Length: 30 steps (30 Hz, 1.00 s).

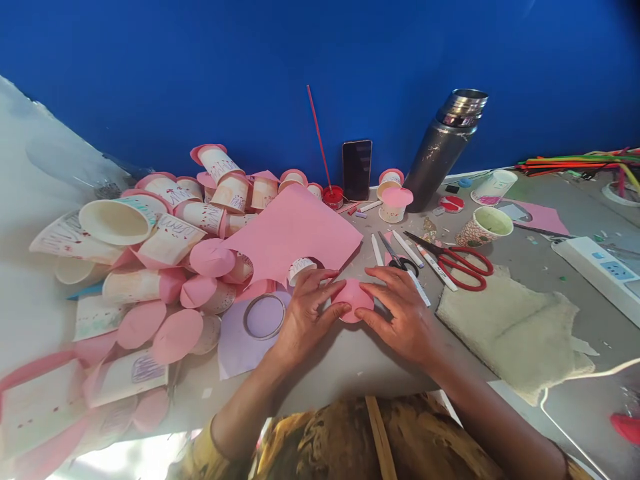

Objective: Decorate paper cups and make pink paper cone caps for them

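A round piece of pink paper (354, 300) lies between my two hands, low over the grey table. My left hand (313, 310) grips its left edge, thumb on the face and fingers along the far side. On the opposite edge, my right hand (397, 310) holds it the same way. Whether a cup sits beneath the disc is hidden. Just beyond my left fingers is a small decorated paper cup (301, 268), partly covered. A large pink sheet (300, 230) with cut-out edges lies behind it. Left of my left wrist, a roll of tape (264, 316) rests on purple paper (235, 357).
Decorated paper cups with pink discs (213, 258) are heaped at left. Red-handled scissors (465, 267), markers (410, 248) and a cloth (515, 327) lie at right. A tall flask (440, 157) and a phone (357, 170) stand by the blue wall. A power strip (600, 273) sits far right.
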Motion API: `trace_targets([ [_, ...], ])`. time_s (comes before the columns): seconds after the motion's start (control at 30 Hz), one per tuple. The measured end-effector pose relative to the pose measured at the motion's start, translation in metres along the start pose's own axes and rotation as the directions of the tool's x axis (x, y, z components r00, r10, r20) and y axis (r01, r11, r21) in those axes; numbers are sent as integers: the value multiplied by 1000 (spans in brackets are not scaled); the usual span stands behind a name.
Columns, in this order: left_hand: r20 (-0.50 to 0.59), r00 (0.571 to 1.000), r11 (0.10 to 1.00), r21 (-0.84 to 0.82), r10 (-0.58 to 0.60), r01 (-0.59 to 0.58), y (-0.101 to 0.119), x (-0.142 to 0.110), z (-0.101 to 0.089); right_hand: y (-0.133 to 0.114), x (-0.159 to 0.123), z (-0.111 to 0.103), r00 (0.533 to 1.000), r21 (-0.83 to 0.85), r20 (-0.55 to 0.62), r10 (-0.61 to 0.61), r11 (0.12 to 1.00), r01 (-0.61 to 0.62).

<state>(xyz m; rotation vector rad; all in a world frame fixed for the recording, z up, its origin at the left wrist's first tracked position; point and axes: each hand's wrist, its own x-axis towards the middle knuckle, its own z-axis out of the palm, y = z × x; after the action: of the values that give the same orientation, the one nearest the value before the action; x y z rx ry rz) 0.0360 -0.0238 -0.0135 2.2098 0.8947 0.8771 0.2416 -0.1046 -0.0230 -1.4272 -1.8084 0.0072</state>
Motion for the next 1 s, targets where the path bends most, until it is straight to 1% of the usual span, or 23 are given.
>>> trace_targets([
  [0.2, 9, 1000, 1000, -11, 18, -18, -7, 0, 0, 0, 0, -1, 1000, -11, 23, -12, 1000, 12],
  [0.37, 40, 999, 1000, -14, -16, 16, -4, 1, -7, 3, 2, -4, 999, 47, 31, 8, 999, -10],
  [0.47, 157, 987, 999, -8, -30, 31, 5, 8, -14, 5, 4, -7, 1000, 87, 16, -5, 996, 3],
  [0.57, 278, 959, 998, 28, -62, 56, 15, 15, -16, 8, 2, -8, 1000, 84, -5, -5, 996, 5],
  [0.67, 324, 937, 991, 68, -132, 117, 19, 19, -16, 12, -5, -9, 999, 64, -25, 24, 998, -23],
  [0.73, 334, 929, 987, 69, -158, 143, 18, 17, -17, 15, -11, -11, 998, 57, -23, 50, 997, -49],
  [0.87, 304, 939, 987, 29, -161, 159, 9, 5, -17, 19, -25, -19, 994, 49, -33, 102, 994, -100],
  [1.0, 252, 941, 972, -3, -227, 235, 3, -6, -6, 22, -34, -25, 988, 50, -65, 140, 989, -137],
])
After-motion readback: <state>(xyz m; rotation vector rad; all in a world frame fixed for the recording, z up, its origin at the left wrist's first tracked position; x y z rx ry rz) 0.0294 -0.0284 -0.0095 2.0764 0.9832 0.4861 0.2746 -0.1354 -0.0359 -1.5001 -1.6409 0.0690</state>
